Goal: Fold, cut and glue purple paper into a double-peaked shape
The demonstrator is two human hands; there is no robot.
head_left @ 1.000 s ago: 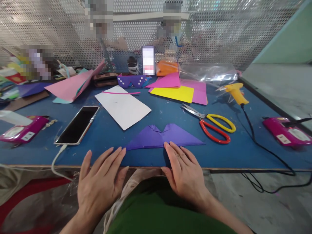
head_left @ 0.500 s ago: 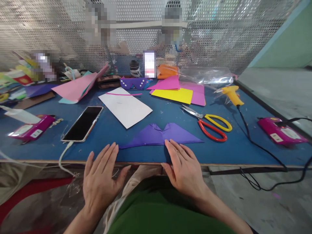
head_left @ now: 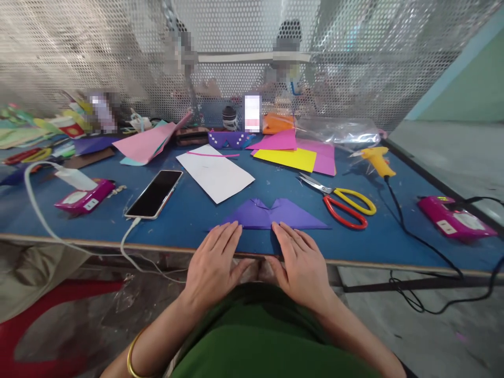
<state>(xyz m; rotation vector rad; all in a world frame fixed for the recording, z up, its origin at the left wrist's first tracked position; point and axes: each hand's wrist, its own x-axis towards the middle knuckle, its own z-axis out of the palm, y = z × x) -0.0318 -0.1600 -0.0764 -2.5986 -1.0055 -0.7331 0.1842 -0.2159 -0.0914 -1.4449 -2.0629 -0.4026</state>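
A blue worktop (head_left: 275,181) runs in front of you, backed by a perforated metal screen (head_left: 354,63) with other people behind it.

Your left hand (head_left: 214,265) and right hand (head_left: 303,262) lie flat at the near edge, fingers spread, with no grip on anything. Their fingertips rest on the lower edge of the folded purple paper (head_left: 275,215), which lies just beyond them near the middle of the front edge. It is a wide triangle shape with 2 peaks and a notch between them.

The paper is only pinned by fingertips. Uneven pressure from 1 hand could likely skew the fold or crumple the thin points, and a pull toward you could slide it off the edge.

To the right lie scissors (head_left: 342,202) with red and yellow handles, close enough to snag a sleeve. Beyond them sits a yellow glue gun (head_left: 377,159), its black cord trailing off the worktop. A phone (head_left: 154,194) on a white cable lies to the left, a white sheet (head_left: 216,172) behind the paper, and yellow and pink sheets (head_left: 293,152) further back.
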